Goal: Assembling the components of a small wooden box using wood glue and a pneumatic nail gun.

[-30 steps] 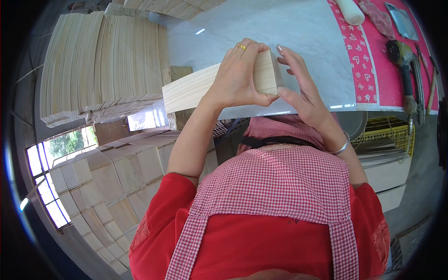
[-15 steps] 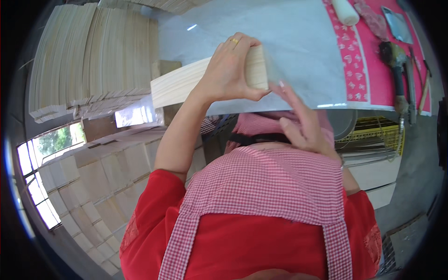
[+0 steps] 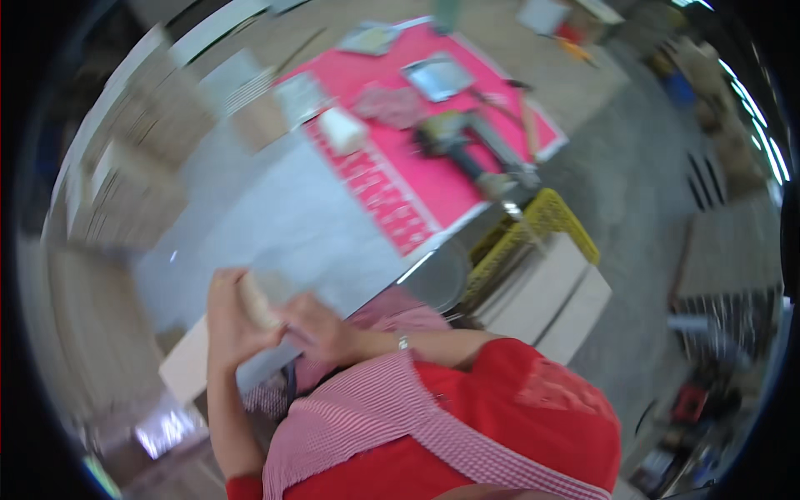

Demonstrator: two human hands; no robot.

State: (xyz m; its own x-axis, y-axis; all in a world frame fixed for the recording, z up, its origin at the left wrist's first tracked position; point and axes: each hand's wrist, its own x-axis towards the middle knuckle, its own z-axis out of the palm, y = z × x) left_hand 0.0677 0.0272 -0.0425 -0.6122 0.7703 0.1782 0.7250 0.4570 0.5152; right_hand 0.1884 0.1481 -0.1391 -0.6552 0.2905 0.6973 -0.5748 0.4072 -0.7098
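Holding: left hand (image 3: 237, 321) clasped round a pale wooden block (image 3: 185, 362), thumb on the near side, fingers over the far side.
Right hand: fingers bent; right hand (image 3: 321, 329) sits at the block's right end, touching or just beside it. Blur; cannot tell if it grips anything.
Block position: at the desk's near edge, lower left of view, in front of the apron (image 3: 358, 421). Cannot tell whether it rests on the desk (image 3: 283, 208) or is held clear.
Block long axis: slanting, lower left to upper right, passing under the left hand; longer part sticks out left of that hand, short end shows between left thumb and fingers, facing the right hand.
Nearer hand: left, in contact; right is off the short end only.
Wood stacks: tall board stacks (image 3: 137, 196) on the left, beyond the block.
Pink cloth: patterned pink cloth (image 3: 367, 179) on the desk's far right part, carrying a white cylinder (image 3: 342, 131), a crumpled pink rag (image 3: 389, 104), a silvery packet (image 3: 437, 77) and a dark-handled power tool (image 3: 458, 150); all well apart from the hands.
Yellow crate: yellow crate (image 3: 550, 221) right of the desk, below the tool.
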